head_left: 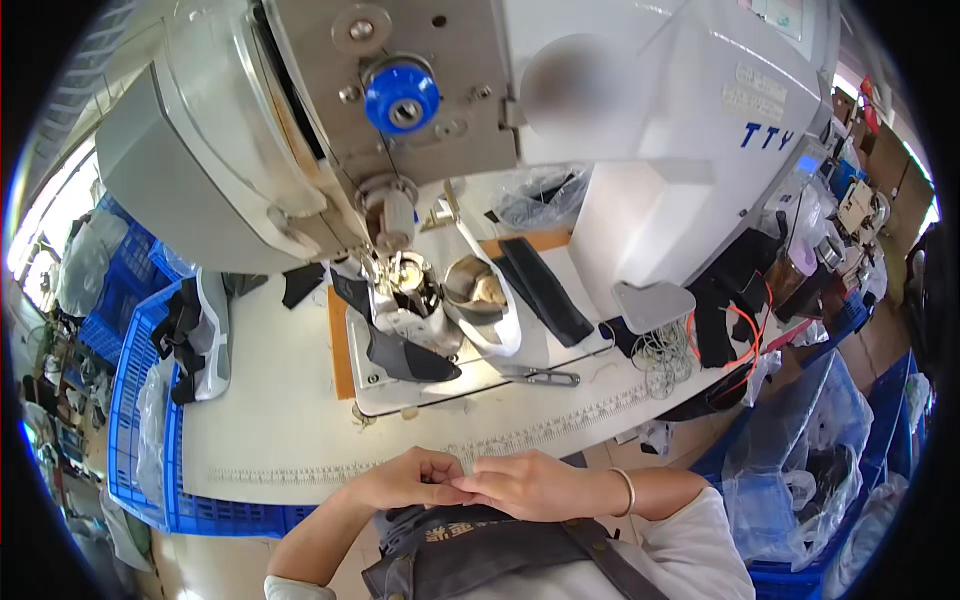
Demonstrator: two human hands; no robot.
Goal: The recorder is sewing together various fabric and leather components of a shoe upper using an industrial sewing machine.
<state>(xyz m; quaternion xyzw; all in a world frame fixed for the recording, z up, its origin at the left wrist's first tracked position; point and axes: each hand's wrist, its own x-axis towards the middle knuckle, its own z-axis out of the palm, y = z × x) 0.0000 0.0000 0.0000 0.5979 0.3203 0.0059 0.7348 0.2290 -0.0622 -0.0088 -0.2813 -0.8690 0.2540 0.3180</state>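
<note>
My left hand (408, 480) and my right hand (535, 486) meet in front of the table's near edge, fingertips touching. Both are closed in a pinch; anything between the fingers is too small or hidden to make out. Beyond them stands a white industrial sewing machine (640, 100) with a blue tension knob (401, 96). A dark fabric piece (410, 358) lies by its needle area (405, 275). Thread snips (540, 375) rest flat on the machine's bed, apart from my hands.
A printed ruler strip (530, 432) runs along the white table (270, 420). Blue crates (125, 430) stand at the left, with plastic-lined bins (800, 460) at the right. Tangled thread (660, 360), an orange cord (758, 340) and a long black piece (545, 290) lie on the table.
</note>
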